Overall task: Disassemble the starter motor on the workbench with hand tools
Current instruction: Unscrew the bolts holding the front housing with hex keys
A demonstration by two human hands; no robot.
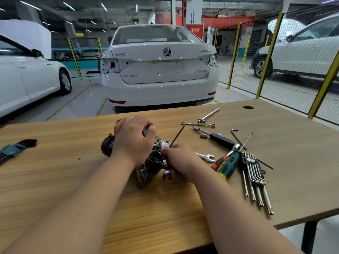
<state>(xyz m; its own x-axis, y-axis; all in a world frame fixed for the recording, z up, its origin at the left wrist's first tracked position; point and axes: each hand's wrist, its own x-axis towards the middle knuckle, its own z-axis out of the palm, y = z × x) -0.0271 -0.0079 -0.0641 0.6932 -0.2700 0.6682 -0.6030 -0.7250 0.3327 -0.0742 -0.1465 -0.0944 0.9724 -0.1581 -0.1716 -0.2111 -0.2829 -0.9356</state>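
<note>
- Starter motor (150, 162) lies in the middle of the bench (55, 180).
- Left hand (133, 138) fingers curl round its body and hold it down.
- Right hand (180, 160) fingers pinch a long thin rod (177, 135) at the motor's near end.
- Next, I think: pull the rod straight out, motor held steady.

The starter motor (146, 173) — black cap, grey cast housing — lies on its side under the left hand (132, 138); a thin rod (177, 135) slants up from the right hand (180, 160).
</note>
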